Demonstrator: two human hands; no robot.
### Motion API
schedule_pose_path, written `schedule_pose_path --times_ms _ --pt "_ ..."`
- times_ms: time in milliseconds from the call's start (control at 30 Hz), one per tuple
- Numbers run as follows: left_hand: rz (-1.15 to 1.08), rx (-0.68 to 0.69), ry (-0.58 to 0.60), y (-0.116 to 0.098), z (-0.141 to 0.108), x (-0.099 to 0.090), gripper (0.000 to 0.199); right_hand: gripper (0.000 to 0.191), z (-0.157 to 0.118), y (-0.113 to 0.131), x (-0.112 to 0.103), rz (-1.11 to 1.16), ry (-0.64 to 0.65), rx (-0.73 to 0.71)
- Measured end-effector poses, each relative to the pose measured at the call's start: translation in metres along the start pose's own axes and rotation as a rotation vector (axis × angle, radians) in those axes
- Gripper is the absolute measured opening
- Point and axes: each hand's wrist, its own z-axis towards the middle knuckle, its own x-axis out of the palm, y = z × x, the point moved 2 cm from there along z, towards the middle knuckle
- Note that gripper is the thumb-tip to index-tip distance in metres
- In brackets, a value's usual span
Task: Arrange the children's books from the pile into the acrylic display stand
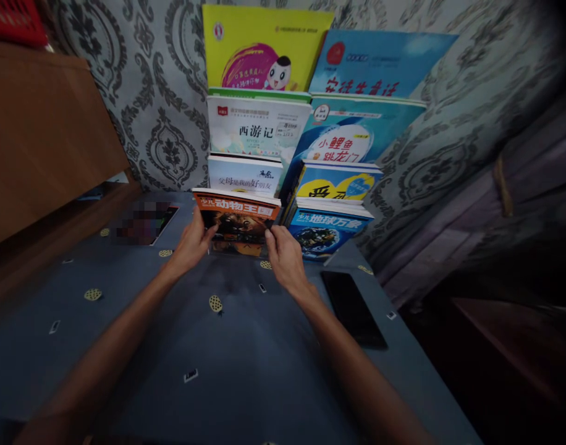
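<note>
Both my hands hold an orange-topped book with an animal picture on its cover, upright at the front left of a tiered book display. My left hand grips its left edge, thumb on the cover. At its lower right edge, my right hand pinches with thumb and fingers. Behind it stand a pale blue book, a white book and a yellow-green book. To the right, a blue book with a globe stands in front of several others.
A black phone-like slab lies right of my right hand on the blue patterned cloth. Further left lies a flat, blurred item. A wooden cabinet borders the left, and patterned wall covering rises behind.
</note>
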Motion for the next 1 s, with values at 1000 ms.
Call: schedule_pose_path --times_ms 1000 --pt "0.142 0.058 -0.205 -0.0083 -0.0010 0.0082 0.030 0.029 -0.0029 0.0013 0.0016 -0.025 0.031 0.067"
